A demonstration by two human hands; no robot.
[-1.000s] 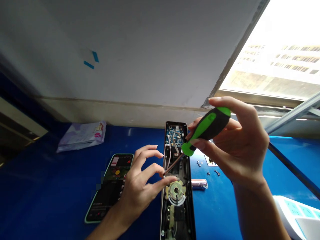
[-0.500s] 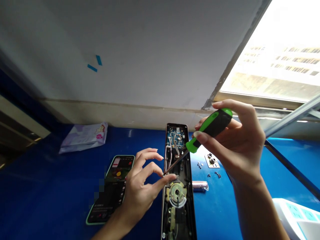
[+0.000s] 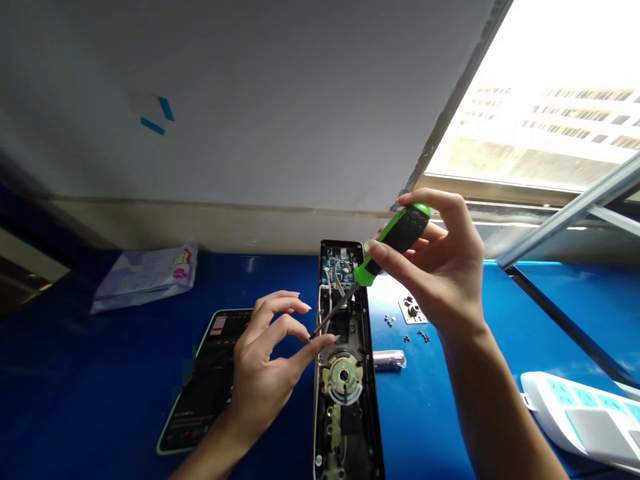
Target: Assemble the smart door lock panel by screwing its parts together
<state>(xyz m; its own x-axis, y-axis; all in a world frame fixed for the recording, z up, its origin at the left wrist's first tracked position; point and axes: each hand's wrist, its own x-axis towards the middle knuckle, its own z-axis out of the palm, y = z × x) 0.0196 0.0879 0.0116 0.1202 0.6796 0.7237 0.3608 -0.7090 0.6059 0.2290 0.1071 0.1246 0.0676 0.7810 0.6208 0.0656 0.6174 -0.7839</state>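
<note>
An opened door-lock body (image 3: 345,373), long and black, lies on the blue table (image 3: 100,373) with a blue circuit board (image 3: 339,267) and wires at its far end and a round brass part (image 3: 343,377) in the middle. My right hand (image 3: 435,267) grips the green and black handle of a screwdriver (image 3: 390,245), whose shaft slants down-left to the lock's left edge. My left hand (image 3: 267,363) pinches thumb and forefinger at the screwdriver's tip; what they hold is too small to see.
A phone (image 3: 200,380) with a lit screen lies left of the lock. Loose small screws (image 3: 405,330), a metal plate (image 3: 411,309) and a small clear tube (image 3: 389,360) lie to its right. A white power strip (image 3: 580,417) is at the right, a packet (image 3: 145,275) at the back left.
The view has shifted a little, so everything sits lower-left in the frame. My right hand with the screwdriver has come nearer to the lock. My left hand keeps its pinch at the tip.
</note>
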